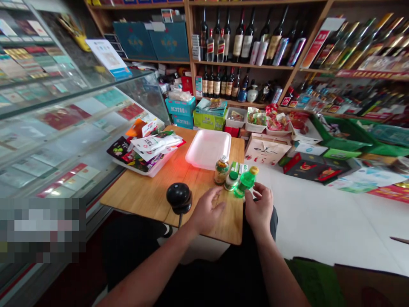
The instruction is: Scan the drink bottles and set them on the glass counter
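My left hand is over the near part of the wooden table, fingers apart and nothing in it. Just past the table's right edge, my right hand has its fingers loosely bent and apart. It is very close to a green plastic bottle with a yellow cap; I cannot tell whether they touch. Left of that bottle stand a small white bottle with a green cap and an amber bottle with a pale cap. Small green-and-white packs lie behind them. Farther back sits a white plastic tray.
A black round-headed device stands at the front of the wooden table. Snack packets fill a tray at its left. A glass display counter borders the left side. Wine bottles line the back shelves.
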Demonstrator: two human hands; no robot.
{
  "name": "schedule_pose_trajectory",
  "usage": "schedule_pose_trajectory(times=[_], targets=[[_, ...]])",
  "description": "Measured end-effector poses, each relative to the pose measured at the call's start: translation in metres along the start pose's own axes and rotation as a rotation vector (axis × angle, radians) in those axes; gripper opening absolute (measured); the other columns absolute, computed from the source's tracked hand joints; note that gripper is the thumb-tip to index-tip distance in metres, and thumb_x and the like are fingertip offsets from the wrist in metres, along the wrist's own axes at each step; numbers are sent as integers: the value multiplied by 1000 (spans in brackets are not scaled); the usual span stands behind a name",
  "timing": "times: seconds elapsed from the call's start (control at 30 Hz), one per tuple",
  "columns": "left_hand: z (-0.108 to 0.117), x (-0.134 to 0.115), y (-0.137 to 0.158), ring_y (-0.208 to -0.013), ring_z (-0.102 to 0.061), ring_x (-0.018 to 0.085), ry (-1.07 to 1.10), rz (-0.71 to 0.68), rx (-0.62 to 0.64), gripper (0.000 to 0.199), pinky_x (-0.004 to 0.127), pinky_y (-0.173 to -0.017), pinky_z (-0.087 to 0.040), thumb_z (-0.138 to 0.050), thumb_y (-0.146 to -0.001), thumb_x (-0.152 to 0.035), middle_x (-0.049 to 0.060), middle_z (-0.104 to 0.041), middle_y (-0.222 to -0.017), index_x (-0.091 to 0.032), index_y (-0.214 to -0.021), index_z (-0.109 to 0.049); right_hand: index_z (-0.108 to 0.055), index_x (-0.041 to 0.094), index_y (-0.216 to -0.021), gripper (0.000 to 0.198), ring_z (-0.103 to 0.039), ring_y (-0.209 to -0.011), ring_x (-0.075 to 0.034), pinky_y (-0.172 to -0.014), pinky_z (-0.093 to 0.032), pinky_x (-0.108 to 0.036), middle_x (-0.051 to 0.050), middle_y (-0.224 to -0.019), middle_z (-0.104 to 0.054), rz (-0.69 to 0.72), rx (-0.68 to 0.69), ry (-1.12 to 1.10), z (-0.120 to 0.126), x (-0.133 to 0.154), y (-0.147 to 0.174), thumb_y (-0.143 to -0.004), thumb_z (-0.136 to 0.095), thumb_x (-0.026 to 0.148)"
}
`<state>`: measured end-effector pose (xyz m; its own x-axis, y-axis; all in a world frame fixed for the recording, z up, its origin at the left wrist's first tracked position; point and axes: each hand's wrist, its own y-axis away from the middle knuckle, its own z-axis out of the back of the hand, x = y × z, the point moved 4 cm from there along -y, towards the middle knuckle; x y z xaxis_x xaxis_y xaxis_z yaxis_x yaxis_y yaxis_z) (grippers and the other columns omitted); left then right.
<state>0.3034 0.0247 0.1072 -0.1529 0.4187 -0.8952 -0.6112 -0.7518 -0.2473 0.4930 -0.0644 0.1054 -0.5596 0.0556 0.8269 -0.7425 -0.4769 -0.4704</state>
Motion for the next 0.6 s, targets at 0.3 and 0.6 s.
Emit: schedule_pose_trajectory(times=[0.3, 0.6], targets=[[-53, 15, -32, -133, -56, 28, 44, -20, 142, 64, 44, -110, -49, -67, -87, -22, 14, -56, -146, -18, -149, -48, -49, 12, -144, 85, -58, -118, -33, -99, -49, -48, -19, -126, -60, -69, 70, 127, -26, -43, -17, -74, -77, 50], [-73, 35, -19, -132, -57, 30, 72, 143, 211, 68, 42, -104, -52, -68, -86, -26, 16, -54, -147, -16, -150, -46, -56, 16, -133, 70, -67, -103, -31, -88, -51, -42, -13, -114, -68, -52, 118, 238, -24, -39, -30, -75, -74, 52]])
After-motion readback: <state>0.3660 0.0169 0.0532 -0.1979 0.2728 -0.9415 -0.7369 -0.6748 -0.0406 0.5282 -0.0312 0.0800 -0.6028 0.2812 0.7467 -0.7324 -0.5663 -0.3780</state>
